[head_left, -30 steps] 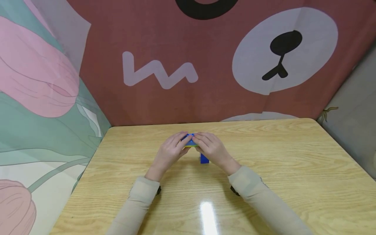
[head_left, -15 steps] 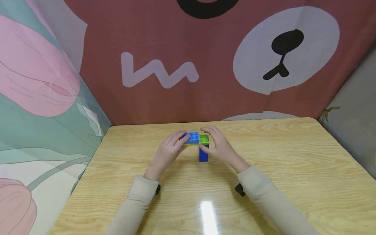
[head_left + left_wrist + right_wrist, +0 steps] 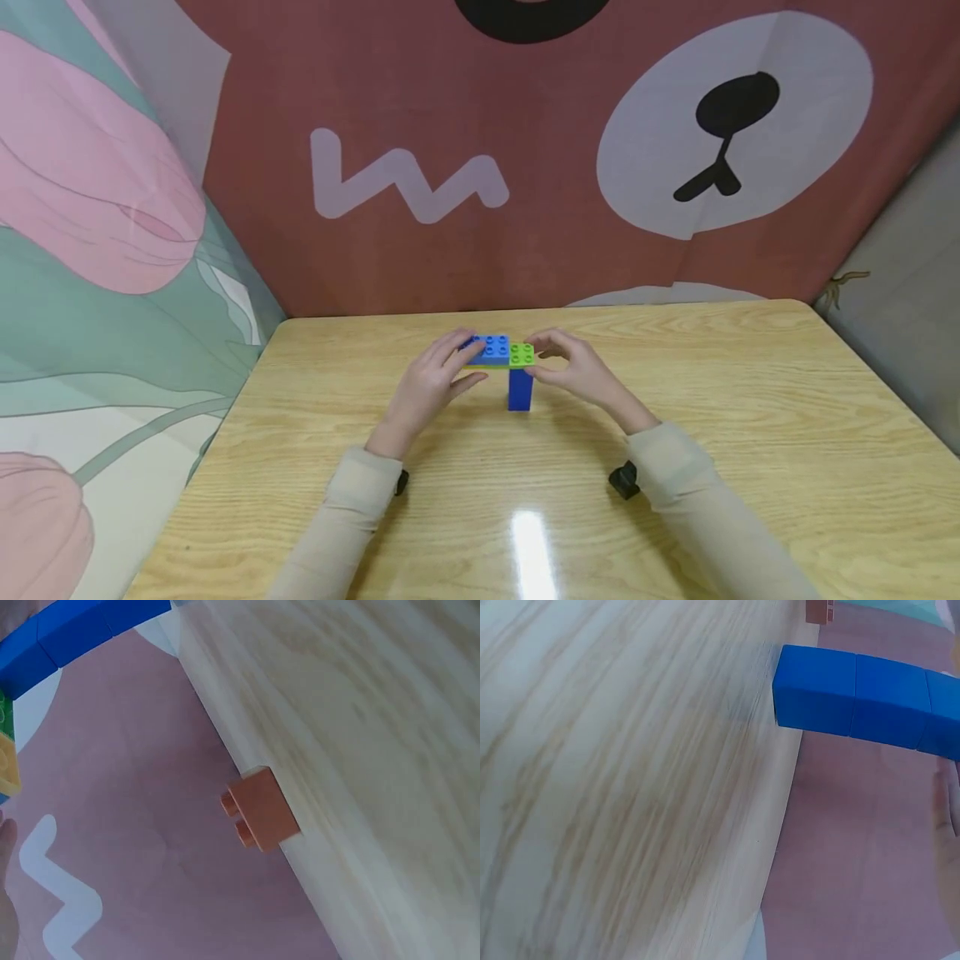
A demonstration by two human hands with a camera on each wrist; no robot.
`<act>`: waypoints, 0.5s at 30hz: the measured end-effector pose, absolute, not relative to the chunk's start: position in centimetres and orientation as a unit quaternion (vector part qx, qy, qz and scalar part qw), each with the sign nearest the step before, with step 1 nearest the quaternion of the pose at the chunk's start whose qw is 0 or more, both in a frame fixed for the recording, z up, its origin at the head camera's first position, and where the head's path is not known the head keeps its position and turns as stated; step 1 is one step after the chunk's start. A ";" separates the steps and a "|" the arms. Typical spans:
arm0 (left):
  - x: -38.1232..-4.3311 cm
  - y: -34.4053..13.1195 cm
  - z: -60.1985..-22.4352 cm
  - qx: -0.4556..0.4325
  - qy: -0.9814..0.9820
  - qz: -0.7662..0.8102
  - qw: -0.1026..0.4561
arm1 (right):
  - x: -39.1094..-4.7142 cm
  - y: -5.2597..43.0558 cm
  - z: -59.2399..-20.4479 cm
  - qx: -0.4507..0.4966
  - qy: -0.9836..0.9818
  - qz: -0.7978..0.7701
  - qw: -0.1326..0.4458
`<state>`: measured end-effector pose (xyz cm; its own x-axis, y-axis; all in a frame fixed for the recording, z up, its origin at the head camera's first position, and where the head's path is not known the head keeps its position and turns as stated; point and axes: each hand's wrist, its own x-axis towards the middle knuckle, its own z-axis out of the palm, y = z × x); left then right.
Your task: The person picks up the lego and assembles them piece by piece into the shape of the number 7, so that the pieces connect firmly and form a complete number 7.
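A blue block column (image 3: 520, 390) stands upright on the table. Across its top lies a flat piece with a green studded end (image 3: 521, 355), and a lighter blue studded brick (image 3: 492, 348) sits beside the green end. My left hand (image 3: 429, 385) rests its fingers on the blue brick's left part; its thumb hangs below, apart from it. My right hand (image 3: 581, 372) pinches the green end between thumb and fingers at its right edge. The left wrist view shows a yellow brick (image 3: 7, 766) under the span. The column (image 3: 851, 694) shows stacked blue blocks in the right wrist view.
An orange brick (image 3: 262, 809) stands on the table in the left wrist view, hidden from the head view. The wooden table (image 3: 735, 400) meets a printed cloth backdrop (image 3: 405, 267) at its far edge.
My right hand has drawn back to the right, uncovering the green end, then closed in at its right edge. My left thumb has dropped away from the span. The blue brick stays put.
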<state>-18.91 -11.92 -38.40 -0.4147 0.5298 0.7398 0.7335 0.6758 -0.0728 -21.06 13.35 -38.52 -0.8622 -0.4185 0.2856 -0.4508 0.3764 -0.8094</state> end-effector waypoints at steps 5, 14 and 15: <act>-18.9 -12.7 -38.6 -0.259 -0.887 -0.249 0.290 | -21.1 13.4 -38.6 0.250 -0.832 0.495 0.012; -19.9 -14.8 -39.2 -0.019 -0.931 -0.352 0.096 | -20.8 14.1 -38.3 0.233 -0.840 0.489 0.024; -20.0 -15.0 -39.4 -0.012 -0.937 -0.342 0.076 | -20.8 14.1 -38.3 0.233 -0.841 0.488 0.026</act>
<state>-19.99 -15.01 -39.41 -0.9883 -0.0286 0.1499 0.0747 0.7657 0.6389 -20.83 14.14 -38.30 -0.8904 -0.3662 0.2703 -0.4163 0.4151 -0.8090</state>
